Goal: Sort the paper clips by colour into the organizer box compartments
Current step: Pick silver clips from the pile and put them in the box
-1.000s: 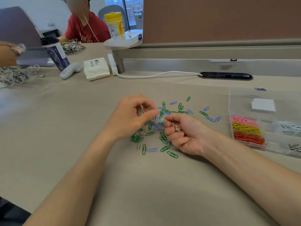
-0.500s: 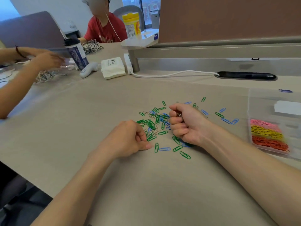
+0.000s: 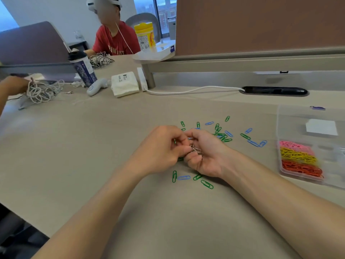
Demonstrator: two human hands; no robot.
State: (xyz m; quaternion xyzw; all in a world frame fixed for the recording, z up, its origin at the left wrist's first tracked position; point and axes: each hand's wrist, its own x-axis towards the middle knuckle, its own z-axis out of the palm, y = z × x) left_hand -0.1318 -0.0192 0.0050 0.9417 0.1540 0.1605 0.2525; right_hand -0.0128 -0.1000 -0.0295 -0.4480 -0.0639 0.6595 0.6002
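Silver paper clips (image 3: 196,149) gripped in my curled right hand (image 3: 208,157), my left hand (image 3: 160,152) pinching them, frame centre, organizer box (image 3: 325,156) at right.

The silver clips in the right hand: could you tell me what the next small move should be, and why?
Probably carry the silver clips, held in the right hand and pinched by the left hand, to the organizer box: only green clips and blue clips lie loose in view.

Beige desk (image 3: 93,165), brown partition (image 3: 261,25), white wall (image 3: 56,12), daylit window (image 3: 160,10)
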